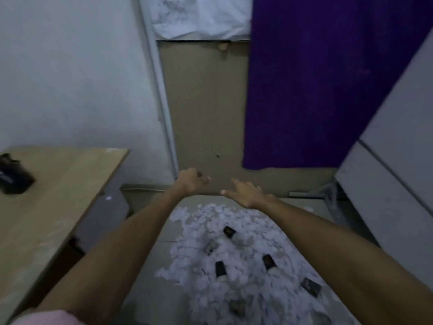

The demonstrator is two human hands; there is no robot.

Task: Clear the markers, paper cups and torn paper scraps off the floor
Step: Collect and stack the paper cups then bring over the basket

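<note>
A wide heap of torn white paper scraps (234, 273) covers the floor in the lower middle. Several dark markers lie in it, one at the far end (229, 231), one on the left (220, 269), one to the right (269, 262). A dark lying cup-like shape (311, 286) shows near my right forearm; blur hides what it is. Both arms reach forward above the heap. My left hand (191, 179) is loosely curled and holds nothing. My right hand (246, 192) is spread flat with straight fingers, empty.
A wooden desk (61, 202) stands on the left with a black object (14, 174) on it. A purple curtain (328, 78) hangs at the right, beside a grey cabinet (393, 174). Brown cardboard (206, 109) leans on the wall ahead.
</note>
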